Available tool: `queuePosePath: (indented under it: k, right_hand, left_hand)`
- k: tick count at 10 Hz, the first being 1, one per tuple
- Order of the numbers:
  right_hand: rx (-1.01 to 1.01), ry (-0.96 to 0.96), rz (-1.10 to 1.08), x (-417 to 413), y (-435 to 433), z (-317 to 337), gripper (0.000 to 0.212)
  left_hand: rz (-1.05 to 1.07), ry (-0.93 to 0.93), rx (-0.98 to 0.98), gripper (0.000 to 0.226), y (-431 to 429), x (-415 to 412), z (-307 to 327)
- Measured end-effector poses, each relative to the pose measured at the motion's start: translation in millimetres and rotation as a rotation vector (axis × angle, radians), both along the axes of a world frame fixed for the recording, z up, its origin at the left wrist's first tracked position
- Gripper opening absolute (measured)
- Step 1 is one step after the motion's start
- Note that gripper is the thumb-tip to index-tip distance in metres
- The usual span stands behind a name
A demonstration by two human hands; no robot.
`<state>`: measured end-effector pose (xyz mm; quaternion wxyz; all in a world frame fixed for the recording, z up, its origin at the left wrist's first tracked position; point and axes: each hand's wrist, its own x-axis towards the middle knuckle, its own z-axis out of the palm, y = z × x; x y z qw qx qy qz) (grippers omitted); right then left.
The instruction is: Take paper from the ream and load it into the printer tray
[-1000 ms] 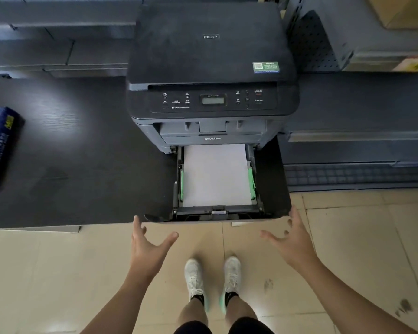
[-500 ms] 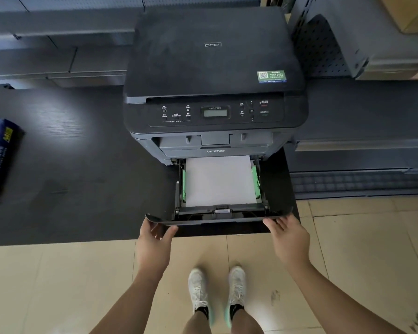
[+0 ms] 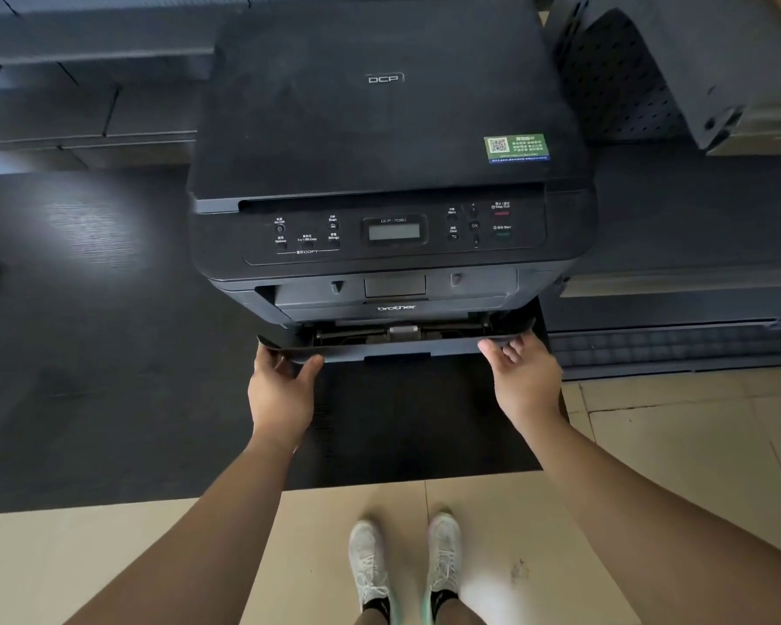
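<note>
**Tray nearly home, 2 hands on its front lip**

The left hand (image 3: 285,394) grasps the left end of the printer tray (image 3: 395,349), thumb over the top edge and fingers hidden beneath. The right hand (image 3: 521,376) is at the right end, its fingers curled loosely against the front lip; whether they truly clamp it I cannot tell. Between the 2 grips the tray's front panel sits almost flush under the printer (image 3: 388,173), with only a thin slot of its interior showing just beyond the fingertips. No paper can be seen in that slot, and the ream is out of view, so the paper's place cannot be confirmed from here.

What could go wrong, as a judgement:
- Uneven push: if one grip leads the other, the tray may skew and bind in its rails.
- Pinching: the left thumb lies over the top edge, close under the printer's front, and could be caught as the gap shuts.
- Any sheet standing proud inside could buckle against the printer's mouth.
- A hard shove might slide the printer back on the dark table (image 3: 86,331).

Count: 1 printer, 1 tray, 2 hands, 1 table, 2 shoes (image 3: 370,566) below the grips, 1 green sticker (image 3: 517,148) beyond the right grip.
</note>
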<state>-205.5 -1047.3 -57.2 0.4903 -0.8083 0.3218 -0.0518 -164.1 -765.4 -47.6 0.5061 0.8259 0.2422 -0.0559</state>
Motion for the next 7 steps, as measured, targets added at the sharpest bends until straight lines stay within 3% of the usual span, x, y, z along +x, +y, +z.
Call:
queuePosePath:
  k: [4,7]
  right_hand:
    - [-0.052,-0.007,-0.046,34,1,-5,0.041]
    - [-0.051,0.07,0.024,35,-2,-3,0.063]
  left_hand:
    - [0.045,-0.021,0.053,0.037,-11,34,-7]
    - [0.027,-0.023,0.041,0.036,-10,38,-1]
